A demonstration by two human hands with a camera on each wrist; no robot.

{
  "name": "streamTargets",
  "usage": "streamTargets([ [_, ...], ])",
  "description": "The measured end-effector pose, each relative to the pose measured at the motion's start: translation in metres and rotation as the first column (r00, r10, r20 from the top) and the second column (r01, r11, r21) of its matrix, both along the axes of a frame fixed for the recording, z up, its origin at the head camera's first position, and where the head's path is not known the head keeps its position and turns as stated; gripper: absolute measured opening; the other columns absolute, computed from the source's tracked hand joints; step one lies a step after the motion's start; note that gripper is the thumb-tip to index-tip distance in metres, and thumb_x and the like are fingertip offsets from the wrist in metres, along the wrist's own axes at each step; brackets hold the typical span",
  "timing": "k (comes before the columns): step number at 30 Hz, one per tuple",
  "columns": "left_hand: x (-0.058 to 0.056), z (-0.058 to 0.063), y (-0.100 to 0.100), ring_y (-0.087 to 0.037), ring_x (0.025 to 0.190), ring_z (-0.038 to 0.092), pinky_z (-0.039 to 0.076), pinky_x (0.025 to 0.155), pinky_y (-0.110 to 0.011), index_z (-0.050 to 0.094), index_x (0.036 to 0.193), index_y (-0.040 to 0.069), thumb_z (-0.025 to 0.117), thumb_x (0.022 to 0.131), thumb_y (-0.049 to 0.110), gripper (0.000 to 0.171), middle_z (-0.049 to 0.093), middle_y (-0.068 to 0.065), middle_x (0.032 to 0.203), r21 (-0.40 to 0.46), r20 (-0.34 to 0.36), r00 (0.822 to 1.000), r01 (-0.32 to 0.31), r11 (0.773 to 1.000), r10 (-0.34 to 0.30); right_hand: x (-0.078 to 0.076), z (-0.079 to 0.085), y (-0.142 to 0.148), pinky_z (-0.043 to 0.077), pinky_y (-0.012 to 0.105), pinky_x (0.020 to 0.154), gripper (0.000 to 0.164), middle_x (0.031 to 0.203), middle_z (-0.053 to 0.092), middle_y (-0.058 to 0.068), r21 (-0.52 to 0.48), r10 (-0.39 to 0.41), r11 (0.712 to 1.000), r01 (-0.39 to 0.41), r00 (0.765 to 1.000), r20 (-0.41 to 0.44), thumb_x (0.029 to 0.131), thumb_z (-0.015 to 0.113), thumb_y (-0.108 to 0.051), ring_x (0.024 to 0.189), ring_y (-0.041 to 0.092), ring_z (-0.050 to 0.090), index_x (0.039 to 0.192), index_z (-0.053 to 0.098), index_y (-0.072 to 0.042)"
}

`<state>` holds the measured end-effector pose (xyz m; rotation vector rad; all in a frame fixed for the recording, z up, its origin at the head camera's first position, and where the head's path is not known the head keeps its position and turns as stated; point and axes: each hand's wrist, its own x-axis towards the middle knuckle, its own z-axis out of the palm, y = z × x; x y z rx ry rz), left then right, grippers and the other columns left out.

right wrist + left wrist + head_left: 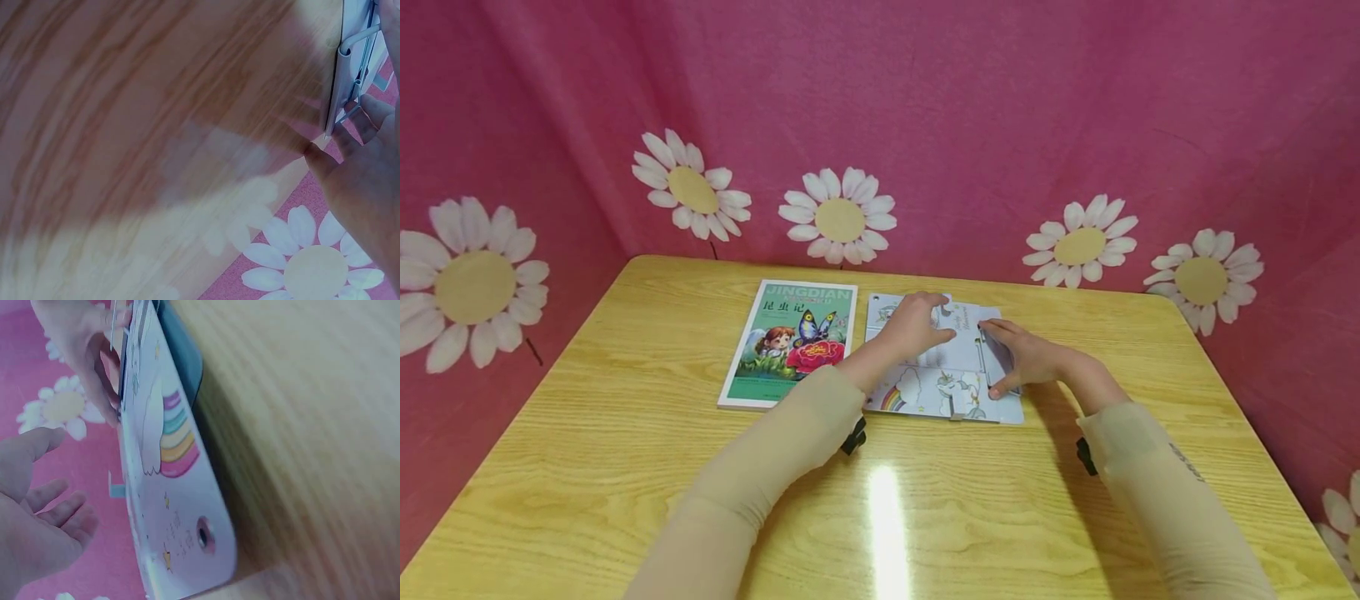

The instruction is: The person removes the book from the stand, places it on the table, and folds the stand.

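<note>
A white book stand (917,385), printed with a unicorn and a rainbow, lies on the table. The rainbow panel (178,447) and a round hole near its corner show up close in the left wrist view. My left hand (913,327) is over the stand's upper part, its fingers spread and loosely bent with nothing between them. At the stand's right side, my right hand (1032,357) spans a raised support piece (997,360), thumb at the near end and fingers at the far end. A bent wire (361,39) shows near those fingers in the right wrist view.
Left of the stand lies a green-covered book (790,342) with a butterfly and a red flower. The wooden table (625,467) ends at a pink curtain (962,150) with white daisies, which hangs behind and on both sides.
</note>
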<state>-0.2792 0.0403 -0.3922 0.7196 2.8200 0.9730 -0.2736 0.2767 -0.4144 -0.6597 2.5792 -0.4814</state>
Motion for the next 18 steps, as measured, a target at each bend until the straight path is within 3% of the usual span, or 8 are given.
streamTargets([
  [8,-0.023,-0.003,0.004,-0.027,0.126,0.047,0.039,0.105,-0.035,0.05,0.134,0.002,0.07,0.085,0.024,0.058,0.053,-0.012,0.134,0.047,-0.008,0.995,-0.102,0.994,0.102,0.0,0.001,0.001,0.019,0.062,0.109,0.121,0.156,0.006,0.021,-0.008,0.007,1.0,-0.007,1.0,-0.008,0.064,0.082,-0.051,0.141,0.043,0.009,0.151,0.012,-0.005],
  [18,-0.037,-0.008,0.012,-0.024,0.13,0.043,0.04,0.104,-0.035,0.04,0.142,0.005,0.068,0.087,0.027,0.066,0.045,-0.008,0.143,0.046,0.142,0.976,-0.174,0.984,0.166,0.0,0.001,0.002,0.021,0.062,0.109,0.121,0.155,0.006,0.022,0.008,0.02,1.0,-0.02,1.0,-0.008,0.065,0.081,-0.052,0.141,0.043,0.01,0.151,0.011,-0.004],
])
